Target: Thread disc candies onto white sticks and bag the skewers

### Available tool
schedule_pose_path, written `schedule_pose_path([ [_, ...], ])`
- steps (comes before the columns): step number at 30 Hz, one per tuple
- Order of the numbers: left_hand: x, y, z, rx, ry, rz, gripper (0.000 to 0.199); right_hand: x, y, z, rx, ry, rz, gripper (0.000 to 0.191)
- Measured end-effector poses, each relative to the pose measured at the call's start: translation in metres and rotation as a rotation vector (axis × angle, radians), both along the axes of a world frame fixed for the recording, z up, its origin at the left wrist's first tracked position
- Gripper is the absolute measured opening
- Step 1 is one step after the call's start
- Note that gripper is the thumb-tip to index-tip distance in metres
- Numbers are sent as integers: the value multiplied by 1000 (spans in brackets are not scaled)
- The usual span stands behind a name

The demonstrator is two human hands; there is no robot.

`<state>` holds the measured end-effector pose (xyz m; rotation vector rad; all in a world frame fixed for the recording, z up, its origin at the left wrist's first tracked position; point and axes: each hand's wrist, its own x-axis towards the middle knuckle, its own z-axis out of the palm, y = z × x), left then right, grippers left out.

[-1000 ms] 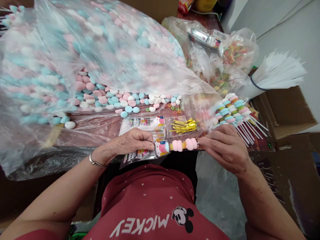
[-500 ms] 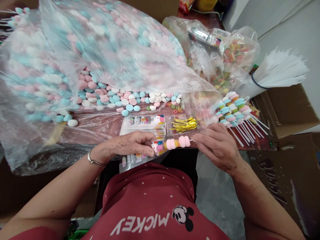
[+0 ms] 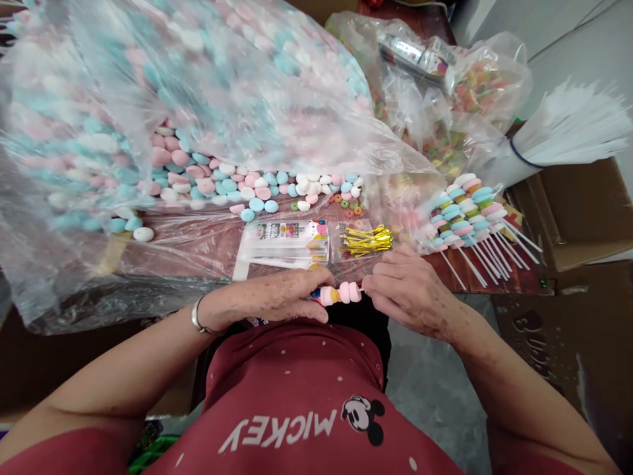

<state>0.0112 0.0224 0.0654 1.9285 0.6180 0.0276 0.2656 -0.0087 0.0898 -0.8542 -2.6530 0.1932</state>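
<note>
Straight and gentle does it

The left hand (image 3: 289,293) curls its fingers around a printed bag (image 3: 315,294); the right hand (image 3: 405,287) pinches a white stick (image 3: 362,289). The candy skewer (image 3: 341,294) sits between them, by the near edge of the tabletop (image 3: 527,278). Best, probably: slide it level, pushing from the stick, bag mouth held wide so nothing crumples.

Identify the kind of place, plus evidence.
Likely a small sweets-packing workspace: loose pastel sweets along the edge of a large plastic bag, candy skewers laid together, and printed sleeves beside gold ties.
</note>
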Motion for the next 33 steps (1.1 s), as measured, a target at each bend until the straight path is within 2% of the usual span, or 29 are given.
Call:
schedule_pose_path([
  [3,3,-2,1,73,34,-82,33,-7,-5,-10,-107,15,-19,28],
  [5,5,-5,6,186,75,-126,40,-10,-11,-17,-168,48,-39,28],
  [7,8,-10,13,410,85,-75,41,-11,-19,-23,-244,111,-100,26],
  [9,13,-16,20,678,57,38,41,-15,-26,-28,-354,206,-207,24],
  [11,20,-20,24,865,32,112,42,-21,-34,-34,-486,335,-315,23],
  [15,32,-25,29,1012,21,92,43,-41,-46,-48,-668,628,-459,22],
  [18,29,-36,37,1025,-183,50,36,-51,-52,-58,-654,772,-503,23],
  [20,20,-46,42,926,-339,144,30,-54,-54,-63,-606,791,-532,21],
  [21,13,-49,43,864,-393,292,27,-54,-55,-64,-570,777,-550,20],
  [22,7,-51,42,748,-386,489,24,-55,-56,-65,-524,753,-565,19],
  [24,-6,-47,36,490,-439,1027,13,-55,-56,-66,-404,703,-571,17],
  [25,-10,-42,32,306,-517,1212,16,-55,-56,-66,-348,683,-560,16],
  [26,-12,-36,27,130,-618,1310,26,-56,-55,-66,-302,664,-547,16],
  [27,-13,-29,23,-17,-704,1363,37,-57,-54,-66,-265,647,-537,16],
  [29,-8,-15,18,-203,-836,1394,51,-59,-53,-66,-216,609,-519,15],
  [33,10,0,16,-475,-956,1354,49,-65,-50,-68,-113,526,-488,17],
])
